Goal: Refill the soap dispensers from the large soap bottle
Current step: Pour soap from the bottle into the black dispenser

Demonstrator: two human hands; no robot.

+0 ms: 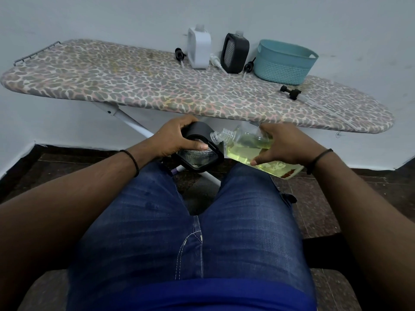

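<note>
— What do we have closest to us?

— Our own lap in blue jeans [224, 232], seated, a dark tiled floor [314, 209] on either side. Just past the knees, our left hand [179, 136] is wrapped around a black soap dispenser [197, 151], thumb lying across its clear face, the body tipped toward us. Our right hand [283, 145] clasps the large soap bottle [253, 147], laid nearly on its side, yellow-green liquid pooled in its lower half.

— Are the two touching?

— The bottle's open threaded neck sits right against the dispenser's upper corner. We cannot tell whether any liquid is passing; the dispenser's opening is hidden behind the neck and our fingers.

— And beyond the hands?

— An ironing board [134, 81] with a spotted cover spans the view, its white legs [132, 124] angling down behind our hands. At its far edge, against a pale wall [112, 19], stand a white dispenser [199, 49] and a second black dispenser [234, 53], both without pumps. A teal basket [284, 61] sits to their right.

— The pumps?

— Lying loose on the board: a black one [179, 54] left of the white dispenser, a white one [216, 61] between the two dispensers, another black one [249, 66] beside the basket, and a fourth [290, 92] in front of the basket, toward the board's nose.

— Anything unclear?

— The basket's inside is out of sight, and the bottle's label is too blurred to read.
</note>
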